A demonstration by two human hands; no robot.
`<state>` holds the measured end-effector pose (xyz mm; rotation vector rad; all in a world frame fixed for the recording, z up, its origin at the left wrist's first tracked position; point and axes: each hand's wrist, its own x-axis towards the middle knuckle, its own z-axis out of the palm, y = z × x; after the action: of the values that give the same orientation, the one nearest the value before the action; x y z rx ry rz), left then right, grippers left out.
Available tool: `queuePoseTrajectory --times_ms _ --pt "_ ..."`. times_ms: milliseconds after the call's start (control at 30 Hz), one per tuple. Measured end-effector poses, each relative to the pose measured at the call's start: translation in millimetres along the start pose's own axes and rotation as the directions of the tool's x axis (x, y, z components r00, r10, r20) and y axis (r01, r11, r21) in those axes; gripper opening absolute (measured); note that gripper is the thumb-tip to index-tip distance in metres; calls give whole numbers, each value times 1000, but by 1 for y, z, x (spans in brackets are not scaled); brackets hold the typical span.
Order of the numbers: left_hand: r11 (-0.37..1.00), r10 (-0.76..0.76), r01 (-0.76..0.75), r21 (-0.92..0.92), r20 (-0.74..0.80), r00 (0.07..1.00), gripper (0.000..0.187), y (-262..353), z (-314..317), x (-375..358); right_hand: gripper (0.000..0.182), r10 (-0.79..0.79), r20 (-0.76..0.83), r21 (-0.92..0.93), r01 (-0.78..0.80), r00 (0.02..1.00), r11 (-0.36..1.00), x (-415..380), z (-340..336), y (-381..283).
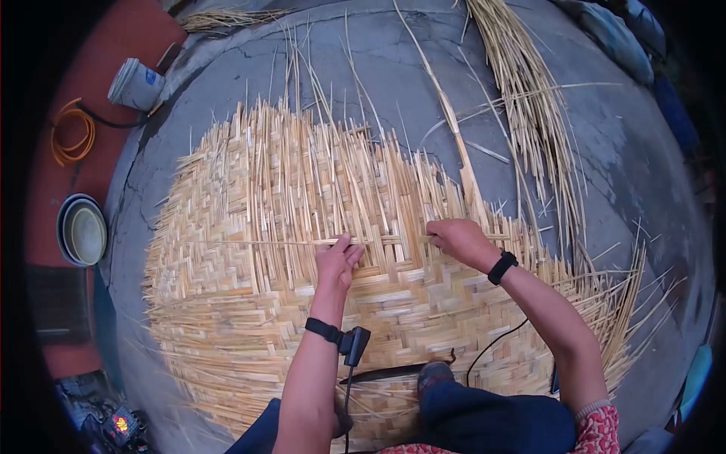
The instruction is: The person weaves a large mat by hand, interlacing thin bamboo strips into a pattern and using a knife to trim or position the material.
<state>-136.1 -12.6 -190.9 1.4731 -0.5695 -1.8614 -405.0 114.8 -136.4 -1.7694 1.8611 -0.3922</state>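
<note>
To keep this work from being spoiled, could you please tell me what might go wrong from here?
The thin strip running crosswise at the left hand could slip out of line or split. The right shoe on the woven mat might crack the weave underfoot. The black cable below the left wrist could snag on the weave.

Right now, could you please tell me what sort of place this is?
Probably a yard or similar space used for hand weaving: a partly woven zigzag-pattern mat lies on a cracked concrete floor, with a bundle of loose strips at its far right.
</note>
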Motion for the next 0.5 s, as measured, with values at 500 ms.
queuePoseTrajectory --times_ms 500 --pt "989 -140 145 39 -100 985 13 -1 8 19 14 112 -38 339 -92 993 936 6 11 13"
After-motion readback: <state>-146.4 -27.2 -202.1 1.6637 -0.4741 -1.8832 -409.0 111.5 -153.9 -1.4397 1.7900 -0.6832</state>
